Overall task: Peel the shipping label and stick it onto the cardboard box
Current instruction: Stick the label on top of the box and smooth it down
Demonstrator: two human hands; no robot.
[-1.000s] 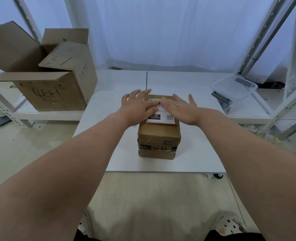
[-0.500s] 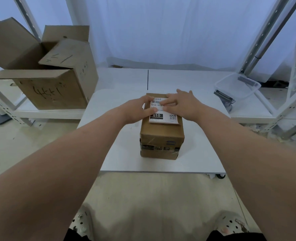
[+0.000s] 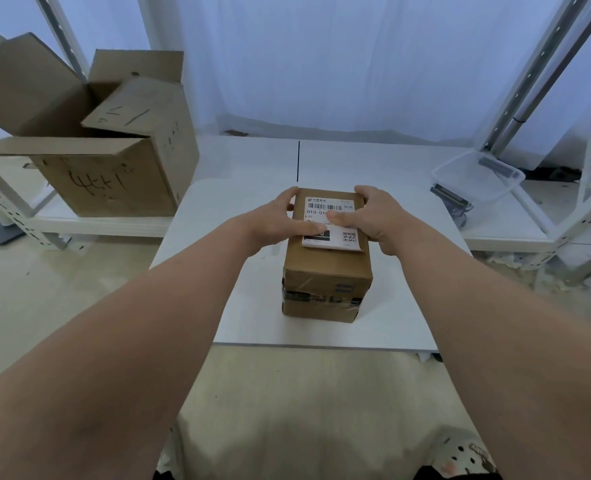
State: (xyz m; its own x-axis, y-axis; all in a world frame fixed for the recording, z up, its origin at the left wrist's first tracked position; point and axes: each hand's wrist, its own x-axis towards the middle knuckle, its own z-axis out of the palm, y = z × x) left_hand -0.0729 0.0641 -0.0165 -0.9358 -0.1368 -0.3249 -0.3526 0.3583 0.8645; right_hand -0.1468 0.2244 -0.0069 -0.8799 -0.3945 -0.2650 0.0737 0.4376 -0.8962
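Small brown taped cardboard box on white table: left hand and right hand grasp its far corners (thumbs pressing the white printed shipping label).

Left forearm and right forearm bare all the way to the near edge of view, with bare left hand and right hand. On the right foot, pale perforated clog-style shoe with round holes and a small pinkish charm. At the left foot, a sliver of similar pale shoe. Dark garment along the bottom edge.
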